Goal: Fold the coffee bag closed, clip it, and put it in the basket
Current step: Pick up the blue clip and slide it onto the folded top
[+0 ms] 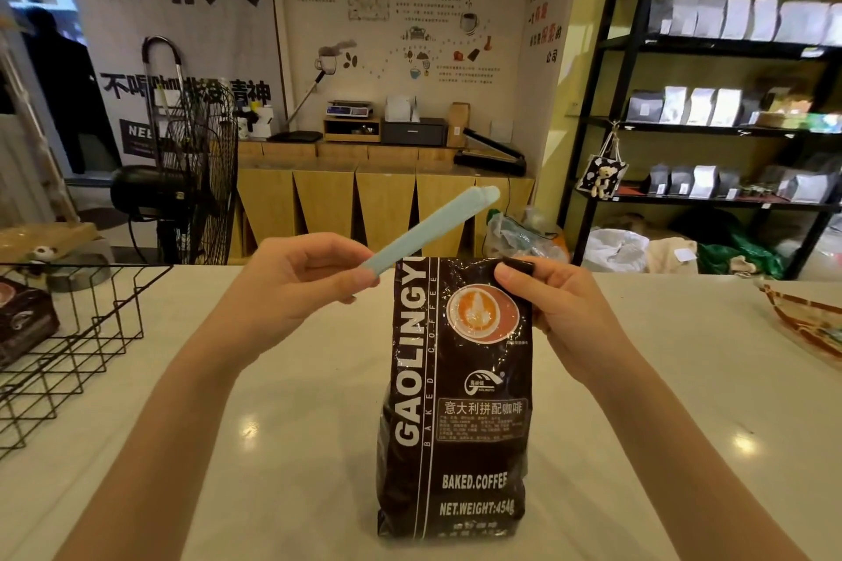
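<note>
A dark brown coffee bag (455,401) stands upright in the middle of the white counter (273,446), its top folded down. My right hand (551,310) pinches the folded top at its right corner. My left hand (300,282) holds one end of a long pale-blue sealing clip (433,230), which points up and to the right, just above the bag's top left corner. A black wire basket (68,333) sits at the left edge of the counter with a dark coffee bag (23,319) inside it.
A patterned tray (806,323) lies at the counter's right edge. Beyond the counter stand a black floor fan (196,178), a wooden cabinet (382,196) with equipment and black shelves (729,105) of bags.
</note>
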A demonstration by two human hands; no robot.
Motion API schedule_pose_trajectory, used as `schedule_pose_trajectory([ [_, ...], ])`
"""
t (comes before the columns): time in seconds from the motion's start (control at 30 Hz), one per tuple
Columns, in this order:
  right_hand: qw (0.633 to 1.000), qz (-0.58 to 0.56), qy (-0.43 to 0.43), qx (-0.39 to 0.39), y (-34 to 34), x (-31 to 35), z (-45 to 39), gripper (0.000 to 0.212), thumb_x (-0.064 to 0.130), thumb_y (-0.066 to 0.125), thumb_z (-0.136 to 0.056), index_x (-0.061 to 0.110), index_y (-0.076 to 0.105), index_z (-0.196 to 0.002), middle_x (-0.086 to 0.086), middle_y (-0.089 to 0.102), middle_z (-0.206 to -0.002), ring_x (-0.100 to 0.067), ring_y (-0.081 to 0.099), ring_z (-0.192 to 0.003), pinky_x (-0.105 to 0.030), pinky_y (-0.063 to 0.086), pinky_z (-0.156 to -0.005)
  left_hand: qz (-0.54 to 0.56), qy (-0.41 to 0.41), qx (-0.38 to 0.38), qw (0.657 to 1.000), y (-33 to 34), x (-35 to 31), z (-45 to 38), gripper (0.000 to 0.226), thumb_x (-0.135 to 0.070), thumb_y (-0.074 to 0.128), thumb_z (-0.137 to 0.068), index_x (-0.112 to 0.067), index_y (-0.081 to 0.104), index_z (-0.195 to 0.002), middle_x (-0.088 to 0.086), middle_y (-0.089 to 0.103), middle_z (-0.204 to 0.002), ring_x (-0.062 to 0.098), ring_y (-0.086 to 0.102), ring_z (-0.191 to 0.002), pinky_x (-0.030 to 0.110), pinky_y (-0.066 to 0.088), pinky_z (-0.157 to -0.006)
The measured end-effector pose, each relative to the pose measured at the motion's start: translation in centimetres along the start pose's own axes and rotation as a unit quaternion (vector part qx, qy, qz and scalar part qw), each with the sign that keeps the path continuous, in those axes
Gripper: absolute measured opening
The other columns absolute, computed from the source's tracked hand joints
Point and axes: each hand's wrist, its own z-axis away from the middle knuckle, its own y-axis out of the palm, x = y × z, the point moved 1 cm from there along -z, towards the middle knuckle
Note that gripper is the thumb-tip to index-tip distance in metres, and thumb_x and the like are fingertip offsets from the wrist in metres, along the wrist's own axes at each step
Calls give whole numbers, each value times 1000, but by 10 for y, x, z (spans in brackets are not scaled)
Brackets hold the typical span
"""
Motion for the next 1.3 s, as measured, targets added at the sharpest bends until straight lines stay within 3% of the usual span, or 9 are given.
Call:
schedule_pose_trajectory([
  [0.2,1000,-12,-10,10,1,3,3,16,23,61,-73,16,70,-85,5,73,-64,-8,68,-61,-14,52,-55,-16,18,-7,1000,15,-2,-1,26,-29,65,-63,-30,67,-88,-11,70,-90,4,65,-85,13,52,-71],
  [0.37,1000,6,-15,6,1,3,5,14,18,58,-82,11,70,-86,6,72,-66,-8,67,-62,-13,50,-55,46,-9,-35,998,29,2,-3,30,-20,68,-66,-28,64,-95,-13,73,-71,3,67,-72,11,51,-64],
  [0.6,1000,-5,10,9,-1,3,6,16,25,56,-83,20,71,-78,8,72,-65,-7,66,-64,-14,50,-56,160,-64,-64,983,43,13,-2,26,-17,68,-63,-21,68,-88,-4,74,-68,10,69,-70,17,54,-61],
  [0.73,997,-55,53,11,-3,8,6,26,31,50,-84,17,68,-71,6,70,-61,-7,64,-62,-19,51,-59,205,-72,-76,973,47,16,-2,27,-22,68,-58,-21,69,-85,1,75,-72,17,70,-73,24,58,-67],
  [0.87,994,-73,76,0,-8,9,6,46,32,39,-92,18,73,-65,5,73,-63,-13,66,-69,-27,49,-68,215,-71,-99,969,55,14,-1,27,-21,68,-56,-21,69,-83,0,75,-71,15,70,-71,21,57,-63],
  [1.0,995,-40,70,67,-9,10,8,53,53,25,-87,29,70,-102,3,72,-105,-15,66,-99,-28,50,-81,174,-51,-101,978,57,8,-1,23,-19,68,-61,-21,68,-84,1,72,-73,14,70,-70,21,57,-60],
  [1.13,992,67,63,91,-14,11,3,35,56,51,-75,53,53,-110,9,49,-131,-11,56,-107,-26,48,-85,136,-31,-99,985,55,6,-1,19,-9,67,-70,-22,67,-83,3,70,-76,11,69,-68,18,55,-57],
  [1.23,985,149,23,81,-21,13,6,62,54,59,-74,41,39,-130,13,55,-116,-11,59,-104,-23,52,-83,133,-35,-97,986,52,6,-2,18,-8,68,-68,-21,68,-80,-3,71,-67,9,69,-65,17,55,-56],
  [1.3,986,158,9,55,-23,15,10,69,53,58,-66,31,40,-129,9,62,-103,-12,64,-96,-21,55,-77,137,-41,-94,985,48,6,-2,18,-14,70,-63,-21,68,-79,-6,72,-63,9,69,-65,17,55,-56],
])
